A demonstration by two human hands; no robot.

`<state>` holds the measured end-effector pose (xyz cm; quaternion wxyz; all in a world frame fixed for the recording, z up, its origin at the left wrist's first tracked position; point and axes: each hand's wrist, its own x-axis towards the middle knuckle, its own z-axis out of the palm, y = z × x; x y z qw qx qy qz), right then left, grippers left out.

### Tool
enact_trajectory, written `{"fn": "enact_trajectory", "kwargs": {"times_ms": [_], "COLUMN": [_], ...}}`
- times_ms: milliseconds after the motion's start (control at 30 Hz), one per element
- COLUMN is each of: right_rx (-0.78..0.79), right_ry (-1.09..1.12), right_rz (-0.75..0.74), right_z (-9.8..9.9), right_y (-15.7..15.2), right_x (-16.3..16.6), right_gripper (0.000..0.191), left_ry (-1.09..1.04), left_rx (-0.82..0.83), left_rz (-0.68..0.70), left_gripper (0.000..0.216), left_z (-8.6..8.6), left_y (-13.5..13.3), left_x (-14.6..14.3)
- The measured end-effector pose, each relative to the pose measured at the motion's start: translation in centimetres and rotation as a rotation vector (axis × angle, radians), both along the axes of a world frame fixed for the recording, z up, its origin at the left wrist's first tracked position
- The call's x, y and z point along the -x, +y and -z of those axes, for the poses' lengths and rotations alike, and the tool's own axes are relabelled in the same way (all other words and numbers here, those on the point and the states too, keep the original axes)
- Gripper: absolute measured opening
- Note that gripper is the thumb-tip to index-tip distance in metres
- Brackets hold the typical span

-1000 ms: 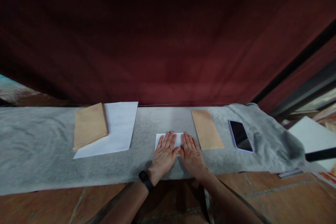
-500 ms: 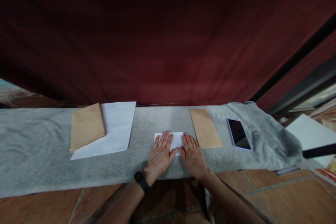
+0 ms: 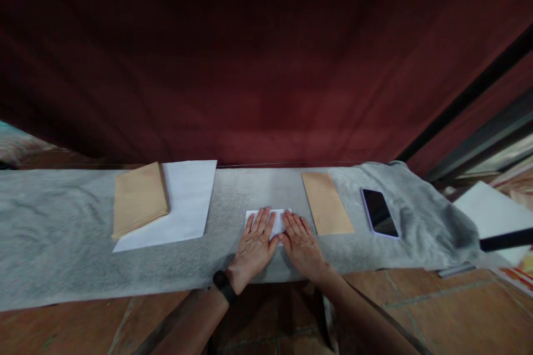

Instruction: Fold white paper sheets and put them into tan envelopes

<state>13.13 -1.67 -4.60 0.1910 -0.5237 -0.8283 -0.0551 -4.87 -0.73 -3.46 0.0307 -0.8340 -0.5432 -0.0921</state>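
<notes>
**Small slips are the main danger**

The grey cloth [image 3: 233, 191] looks soft, and wrinkled at its right end; if it is dragged, everything upon it could shift. The sheet [image 3: 189, 199] lies partly under the brown stack [image 3: 139, 199], so a pull on one could carry the other. The envelope [image 3: 328, 205] is just beside the right hand [image 3: 302, 243]; if this hand moves outward, it could push the envelope toward the phone [image 3: 380, 213]. The left hand [image 3: 254, 241] and the right hand are both laid flat, palms down, fingers nearly straight, gripping nothing. Beneath them, on the cloth, is the paper [image 3: 278, 224]. Uneven pressure could turn it askew or make an unwanted crease, because the cloth probably yields.
</notes>
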Motion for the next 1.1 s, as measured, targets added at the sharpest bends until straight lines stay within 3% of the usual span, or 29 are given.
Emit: {"fn": "enact_trajectory", "kwargs": {"times_ms": [567,900,1100], "right_rx": [0.058,0.045,0.085], "right_ry": [-0.017,-0.012,0.037], "right_rz": [0.020,0.034,0.050], "right_z": [-0.1,0.2,-0.9], "right_y": [0.0,-0.2,0.6], "right_x": [-1.3,-2.3,-2.0], "right_gripper": [0.056,0.055,0.049], "left_ry": [-0.013,0.012,-0.001], "left_rx": [-0.009,0.006,-0.026], "left_rz": [-0.017,-0.061,-0.095], "left_gripper": [0.072,0.069,0.061], "left_z": [-0.1,0.1,-0.3], "left_y": [-0.3,-0.6,-0.4], "left_x": [2.4,4.4,3.9]}}
